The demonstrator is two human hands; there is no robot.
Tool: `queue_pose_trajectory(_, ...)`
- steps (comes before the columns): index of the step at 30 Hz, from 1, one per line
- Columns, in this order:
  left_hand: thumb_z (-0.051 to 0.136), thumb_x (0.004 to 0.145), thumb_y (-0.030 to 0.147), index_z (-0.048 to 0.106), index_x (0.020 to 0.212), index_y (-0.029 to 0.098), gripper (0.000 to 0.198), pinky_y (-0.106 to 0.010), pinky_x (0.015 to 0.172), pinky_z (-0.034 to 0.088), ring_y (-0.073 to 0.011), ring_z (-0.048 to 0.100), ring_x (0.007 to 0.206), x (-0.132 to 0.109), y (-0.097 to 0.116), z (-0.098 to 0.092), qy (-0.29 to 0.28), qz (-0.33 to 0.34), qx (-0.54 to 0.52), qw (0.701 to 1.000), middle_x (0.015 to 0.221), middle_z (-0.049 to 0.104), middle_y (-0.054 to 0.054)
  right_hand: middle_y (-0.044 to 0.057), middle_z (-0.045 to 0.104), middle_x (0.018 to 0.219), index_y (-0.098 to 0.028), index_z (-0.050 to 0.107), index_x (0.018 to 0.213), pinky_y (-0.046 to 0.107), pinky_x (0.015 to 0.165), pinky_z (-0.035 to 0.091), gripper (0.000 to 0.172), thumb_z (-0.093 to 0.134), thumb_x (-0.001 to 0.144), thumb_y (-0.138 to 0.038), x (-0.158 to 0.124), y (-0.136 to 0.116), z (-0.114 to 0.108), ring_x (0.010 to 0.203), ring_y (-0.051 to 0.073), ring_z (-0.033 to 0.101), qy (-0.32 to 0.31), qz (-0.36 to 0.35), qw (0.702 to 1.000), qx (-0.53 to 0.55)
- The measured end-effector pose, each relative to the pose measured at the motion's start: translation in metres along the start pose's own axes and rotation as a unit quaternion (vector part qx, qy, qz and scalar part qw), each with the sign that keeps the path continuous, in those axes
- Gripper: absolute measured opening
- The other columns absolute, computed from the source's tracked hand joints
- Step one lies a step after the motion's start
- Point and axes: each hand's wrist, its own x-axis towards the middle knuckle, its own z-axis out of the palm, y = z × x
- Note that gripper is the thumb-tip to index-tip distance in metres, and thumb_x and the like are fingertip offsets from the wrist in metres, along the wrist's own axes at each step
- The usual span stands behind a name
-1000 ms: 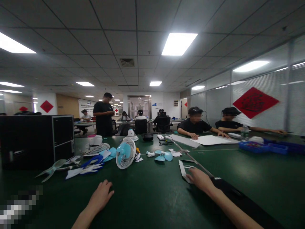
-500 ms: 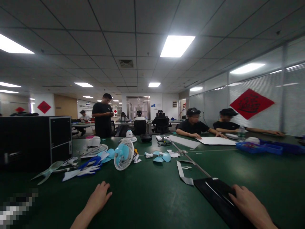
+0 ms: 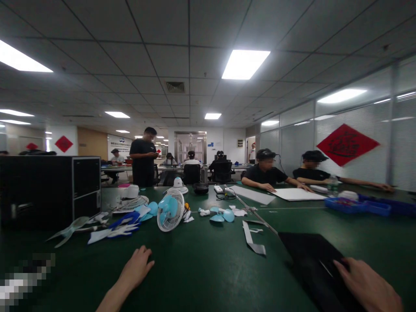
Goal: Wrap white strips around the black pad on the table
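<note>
the right hand (image 3: 367,281) has gone from the white strip (image 3: 249,236) to the black panel (image 3: 312,251), near the right corner of the table (image 3: 201,268) on the wearer's side, so the panel, not the strip, looks to be what is being handled now. the panel has also shifted: its far edge shows broader than half a second ago, and it seems tilted, though blur hides whether its near end touches the table.

the right thumb lies against the panel's upper face; the other fingers are partly hidden at its right edge, so i cannot tell if they close round it. the left hand (image 3: 138,264) rests toward the table's near edge, left of the middle, fingers loosely bent, thumb apart, nothing seen in it.

from the panel's far left corner a thin rod (image 3: 260,219) slants toward the table's far edge, the bent strip just beside it. nearer the middle lie blue blades (image 3: 222,214); left of them, a fan (image 3: 170,211) leans on its rim near some gloves (image 3: 126,225). a computer (image 3: 86,186) stands by the left edge. toward the far right, a co-worker's hand (image 3: 269,187) touches a white sheet (image 3: 299,194), near a blue tray (image 3: 347,206).
</note>
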Motion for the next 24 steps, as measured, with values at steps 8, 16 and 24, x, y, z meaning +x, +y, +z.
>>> queue_pose_trajectory(8,0.048,0.082,0.041,0.055,0.122,0.016,0.047,-0.042,0.095,0.043,-0.0299,0.048,0.118,0.008,-0.009,0.008,-0.006,0.002,-0.001,1.000,0.130,0.050,-0.013,0.013,0.065,0.098,-0.022,0.066,0.091,0.034,0.077,0.049,0.035,0.042,0.080,-0.045,-0.018,-0.113,-0.008,0.086,0.026,0.063,-0.134,-0.143,0.975,0.107)
queue_pose_trajectory(16,0.047,0.082,0.043,0.055,0.123,0.016,0.050,-0.039,0.093,0.044,-0.0288,0.050,0.116,0.006,-0.010,0.004,-0.017,0.006,-0.001,1.000,0.129,0.051,-0.013,0.007,0.065,0.095,-0.021,0.070,0.093,0.028,0.079,0.044,0.021,0.054,0.083,-0.030,-0.067,-0.252,0.053,0.090,0.021,0.059,-0.302,-0.338,0.884,0.119)
queue_pose_trajectory(24,0.037,0.085,0.052,0.056,0.121,0.015,0.055,-0.038,0.100,0.039,-0.0258,0.049,0.115,0.001,0.011,0.009,0.039,0.060,-0.052,0.996,0.124,0.054,-0.011,0.005,0.066,0.094,-0.024,0.070,0.103,0.027,0.077,0.044,0.027,0.057,0.083,-0.037,-0.092,-0.318,0.097,0.091,0.020,0.058,-0.339,-0.398,0.838,0.155)
